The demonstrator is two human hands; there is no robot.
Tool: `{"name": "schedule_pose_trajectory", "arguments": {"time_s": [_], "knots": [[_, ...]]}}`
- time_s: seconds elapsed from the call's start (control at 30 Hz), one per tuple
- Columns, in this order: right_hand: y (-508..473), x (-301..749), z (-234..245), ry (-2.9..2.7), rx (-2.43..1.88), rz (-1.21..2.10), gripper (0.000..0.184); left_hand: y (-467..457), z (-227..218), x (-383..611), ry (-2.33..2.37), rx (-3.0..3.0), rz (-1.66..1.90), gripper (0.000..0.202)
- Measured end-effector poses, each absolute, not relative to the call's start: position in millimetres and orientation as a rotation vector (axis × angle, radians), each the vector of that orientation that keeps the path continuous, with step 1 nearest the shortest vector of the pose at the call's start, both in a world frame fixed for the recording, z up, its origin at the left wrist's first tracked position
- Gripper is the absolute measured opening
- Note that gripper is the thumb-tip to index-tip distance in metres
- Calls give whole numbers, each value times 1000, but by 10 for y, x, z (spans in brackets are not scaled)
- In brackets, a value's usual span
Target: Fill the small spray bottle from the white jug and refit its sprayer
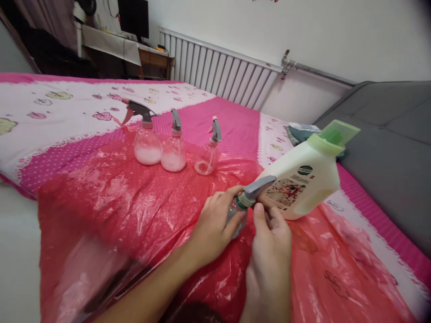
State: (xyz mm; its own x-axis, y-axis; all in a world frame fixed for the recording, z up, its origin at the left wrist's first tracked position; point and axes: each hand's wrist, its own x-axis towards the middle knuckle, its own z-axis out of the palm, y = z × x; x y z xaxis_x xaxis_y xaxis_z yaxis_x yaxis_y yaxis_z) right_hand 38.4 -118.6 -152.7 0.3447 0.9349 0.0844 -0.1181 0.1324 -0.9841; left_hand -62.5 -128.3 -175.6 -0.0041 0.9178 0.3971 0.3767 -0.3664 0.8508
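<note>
A small spray bottle with a grey spray head and pale green collar is between my hands, tilted a little. My left hand wraps round its body and neck. At the far side of the spray head, my right hand has its thumb and fingers closed by the collar and trigger; the fingertips are partly hidden. Just beyond stands a large cream jug with a green cap, its label facing me. Further left are three pink-tinted spray bottles: one bottle, a second bottle and a third bottle.
Wrinkled red plastic sheeting lies under the bottles over a pink and white bedspread. A grey padded headboard rises on the right. Behind are a radiator and a desk with a monitor.
</note>
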Motion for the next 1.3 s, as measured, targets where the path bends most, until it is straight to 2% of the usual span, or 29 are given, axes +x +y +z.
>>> {"name": "schedule_pose_trajectory", "arguments": {"time_s": [0.13,0.3,0.6,0.7,0.87,1.1,1.3], "knots": [[-1194,382,-1547,-881,-1146,970,39,-1284,-1767,-625,1340,1773,1355,39],[-1178,370,-1567,-865,-1147,962,45,-1283,-1801,-623,1298,1721,1396,46],[-1145,400,-1624,-941,-1273,843,60,-1293,-1801,-616,1284,1692,1412,27],[-1137,389,-1634,-949,-1306,802,56,-1289,-1801,-616,1287,1694,1415,28],[-1142,375,-1605,-954,-1333,763,50,-1295,-1809,-605,1345,1755,1415,43],[-1239,431,-1497,-1011,-1174,1003,43,-1288,-1805,-607,1370,1759,1424,41],[-1185,405,-1574,-943,-1168,897,37,-1285,-1816,-613,1363,1794,1415,41]]}}
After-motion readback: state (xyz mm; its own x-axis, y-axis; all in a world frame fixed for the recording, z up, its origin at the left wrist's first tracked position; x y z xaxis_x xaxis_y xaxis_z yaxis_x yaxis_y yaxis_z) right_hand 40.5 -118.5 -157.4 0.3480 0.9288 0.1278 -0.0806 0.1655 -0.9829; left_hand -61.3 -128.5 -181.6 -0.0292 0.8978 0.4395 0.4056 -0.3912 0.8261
